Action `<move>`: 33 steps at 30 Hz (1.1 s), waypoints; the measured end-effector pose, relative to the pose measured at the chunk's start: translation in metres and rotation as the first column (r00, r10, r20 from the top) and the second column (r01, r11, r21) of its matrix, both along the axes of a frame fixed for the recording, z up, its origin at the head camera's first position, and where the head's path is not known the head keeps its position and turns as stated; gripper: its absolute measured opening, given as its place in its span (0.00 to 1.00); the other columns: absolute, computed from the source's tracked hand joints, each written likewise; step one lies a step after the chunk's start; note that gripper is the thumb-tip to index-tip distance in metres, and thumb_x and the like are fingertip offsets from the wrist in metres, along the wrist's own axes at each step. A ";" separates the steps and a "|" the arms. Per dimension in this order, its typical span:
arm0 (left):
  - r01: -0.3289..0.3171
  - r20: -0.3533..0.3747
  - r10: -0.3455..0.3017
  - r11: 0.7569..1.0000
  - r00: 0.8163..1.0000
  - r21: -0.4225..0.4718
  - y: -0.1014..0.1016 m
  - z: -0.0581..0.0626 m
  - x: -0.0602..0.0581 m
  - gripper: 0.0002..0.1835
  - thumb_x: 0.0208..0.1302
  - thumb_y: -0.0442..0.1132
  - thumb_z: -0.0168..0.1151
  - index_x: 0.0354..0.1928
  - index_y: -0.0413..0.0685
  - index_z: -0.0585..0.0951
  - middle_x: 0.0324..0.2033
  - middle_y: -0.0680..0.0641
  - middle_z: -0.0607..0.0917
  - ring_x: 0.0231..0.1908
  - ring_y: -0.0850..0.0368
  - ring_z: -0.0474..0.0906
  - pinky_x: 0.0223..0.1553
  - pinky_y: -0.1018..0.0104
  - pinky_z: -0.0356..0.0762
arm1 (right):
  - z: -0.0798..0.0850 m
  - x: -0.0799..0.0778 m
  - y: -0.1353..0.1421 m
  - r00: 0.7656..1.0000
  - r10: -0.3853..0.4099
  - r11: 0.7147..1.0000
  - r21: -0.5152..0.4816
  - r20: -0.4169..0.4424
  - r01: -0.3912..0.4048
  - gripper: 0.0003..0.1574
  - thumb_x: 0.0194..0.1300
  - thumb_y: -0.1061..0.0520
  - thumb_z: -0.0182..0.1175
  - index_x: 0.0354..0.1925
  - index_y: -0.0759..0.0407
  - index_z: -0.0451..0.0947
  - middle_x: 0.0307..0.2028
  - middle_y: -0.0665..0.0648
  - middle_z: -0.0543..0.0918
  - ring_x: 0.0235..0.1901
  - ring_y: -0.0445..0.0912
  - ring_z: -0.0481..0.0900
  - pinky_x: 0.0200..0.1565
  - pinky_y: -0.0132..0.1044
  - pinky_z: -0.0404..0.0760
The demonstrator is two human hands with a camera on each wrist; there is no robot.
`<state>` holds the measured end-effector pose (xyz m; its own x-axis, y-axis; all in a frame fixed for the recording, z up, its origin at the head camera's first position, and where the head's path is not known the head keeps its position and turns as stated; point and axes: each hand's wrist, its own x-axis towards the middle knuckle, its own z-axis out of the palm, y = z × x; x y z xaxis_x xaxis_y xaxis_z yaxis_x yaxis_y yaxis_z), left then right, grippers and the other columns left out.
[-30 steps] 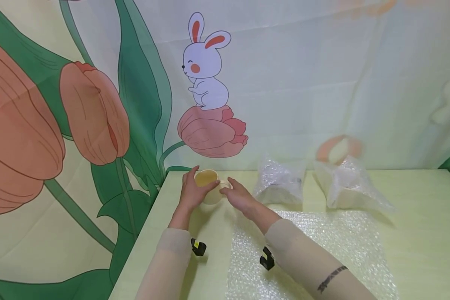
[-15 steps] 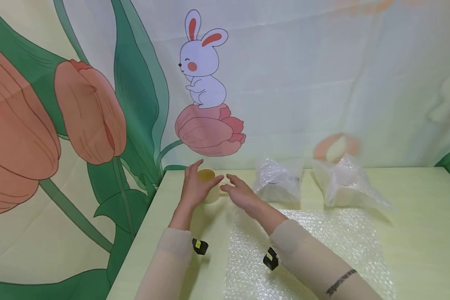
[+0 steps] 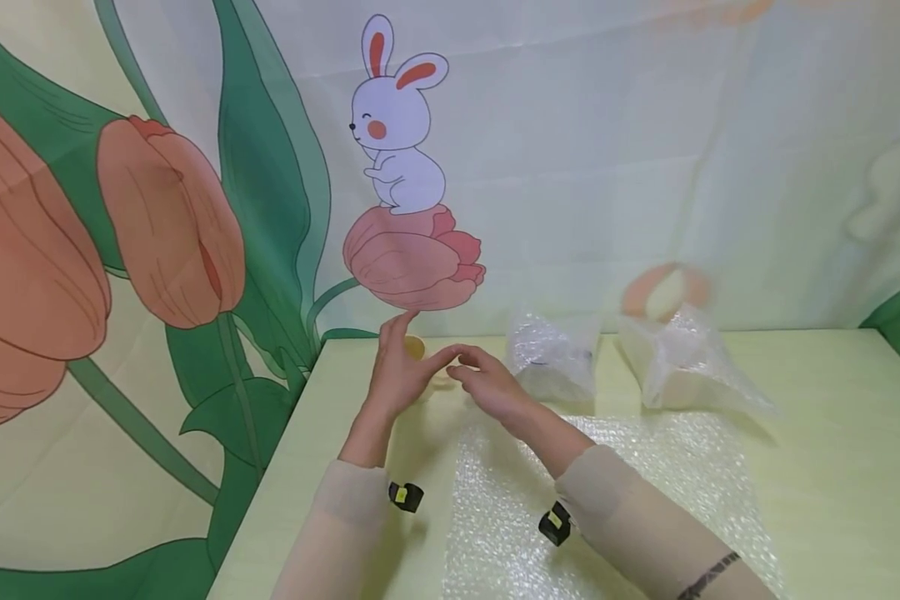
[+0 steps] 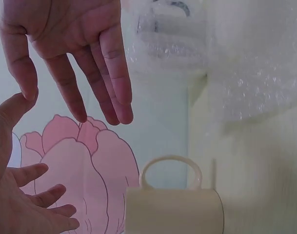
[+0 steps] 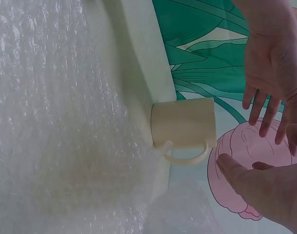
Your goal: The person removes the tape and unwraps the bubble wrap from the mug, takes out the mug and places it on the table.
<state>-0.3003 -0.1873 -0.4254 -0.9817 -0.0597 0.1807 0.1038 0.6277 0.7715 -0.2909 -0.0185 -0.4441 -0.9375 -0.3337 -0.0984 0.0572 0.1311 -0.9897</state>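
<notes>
A cream mug (image 4: 173, 210) stands upright at the back left of the table, its handle toward the right hand's side. In the head view the left hand (image 3: 403, 367) hides most of the mug. The left hand is raised above it, fingers spread and relaxed, holding nothing. Facing it from the right is the right hand (image 3: 492, 393), its fingers extended and loosely bent, also holding nothing. The left thumb and the right hand's fingertips meet or overlap in the head view. In the right wrist view, both hands appear beyond the mug's rim.
A sheet of bubble wrap (image 3: 510, 508) lies flat on the pale table (image 3: 832, 467), right of the mug. Behind it stand two bubble-wrapped packages (image 3: 553, 362), (image 3: 686, 367). A printed backdrop (image 3: 555, 167) rises along the table's rear edge. Small black devices (image 3: 406, 497) sit by both sleeves.
Both hands have come away from the mug and risen above it, the right one releasing its handle area. The mug stays in place. The head view has shifted slightly.
</notes>
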 end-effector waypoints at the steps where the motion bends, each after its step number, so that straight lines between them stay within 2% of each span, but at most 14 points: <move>1: 0.009 0.000 -0.009 1.000 1.000 0.004 0.002 0.001 0.001 0.51 0.60 0.59 0.75 0.80 0.56 0.59 0.77 0.43 0.57 0.76 0.39 0.60 0.73 0.34 0.62 | 0.000 0.001 0.002 1.000 -0.002 1.000 -0.007 0.001 0.002 0.33 0.75 0.49 0.56 0.74 0.55 0.68 0.76 0.65 0.66 0.69 0.63 0.75 0.72 0.56 0.70; 9: 0.034 0.018 -0.035 0.999 0.999 0.035 0.018 0.008 0.008 0.49 0.60 0.60 0.74 0.79 0.63 0.61 0.78 0.45 0.57 0.77 0.41 0.58 0.72 0.35 0.65 | 0.008 0.009 0.018 1.000 -0.018 0.999 -0.039 -0.003 0.017 0.30 0.76 0.52 0.56 0.72 0.57 0.70 0.74 0.60 0.71 0.69 0.60 0.75 0.73 0.54 0.70; 12: 0.045 0.019 -0.045 0.999 0.999 0.031 0.024 0.008 0.009 0.49 0.61 0.62 0.73 0.79 0.63 0.61 0.78 0.46 0.58 0.77 0.41 0.59 0.72 0.35 0.65 | 0.011 0.011 0.026 1.000 -0.026 0.999 -0.032 -0.004 0.026 0.29 0.76 0.51 0.56 0.71 0.55 0.70 0.74 0.60 0.71 0.68 0.60 0.76 0.72 0.55 0.70; 19: 0.107 0.014 -0.107 0.994 0.994 0.036 0.040 0.005 0.011 0.46 0.65 0.62 0.68 0.80 0.58 0.60 0.77 0.46 0.59 0.77 0.42 0.59 0.73 0.36 0.64 | 0.017 0.012 0.052 1.000 -0.012 1.000 -0.019 -0.025 0.012 0.37 0.78 0.49 0.53 0.79 0.55 0.60 0.75 0.63 0.68 0.71 0.62 0.73 0.74 0.56 0.68; 27: 0.142 0.024 -0.143 0.988 0.989 0.054 0.060 0.002 0.012 0.45 0.69 0.64 0.63 0.80 0.56 0.58 0.78 0.44 0.59 0.76 0.40 0.61 0.74 0.36 0.63 | 0.019 0.008 0.080 0.997 -0.069 0.996 -0.060 -0.015 0.068 0.35 0.80 0.49 0.51 0.79 0.57 0.60 0.75 0.65 0.67 0.74 0.61 0.68 0.74 0.52 0.69; 33: 0.155 0.051 -0.158 0.986 0.986 0.069 0.071 -0.003 0.007 0.47 0.70 0.65 0.61 0.82 0.54 0.54 0.79 0.43 0.59 0.77 0.38 0.60 0.75 0.37 0.62 | 0.017 0.004 0.098 0.994 -0.105 0.991 -0.084 -0.014 0.104 0.36 0.81 0.51 0.50 0.79 0.61 0.58 0.76 0.67 0.64 0.76 0.61 0.65 0.75 0.52 0.67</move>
<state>-0.2936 -0.1162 -0.4285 -0.9884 0.0856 0.1256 0.1520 0.5555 0.8175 -0.2866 0.0795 -0.4275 -0.9691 -0.2401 -0.0574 0.0484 0.0431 -0.9979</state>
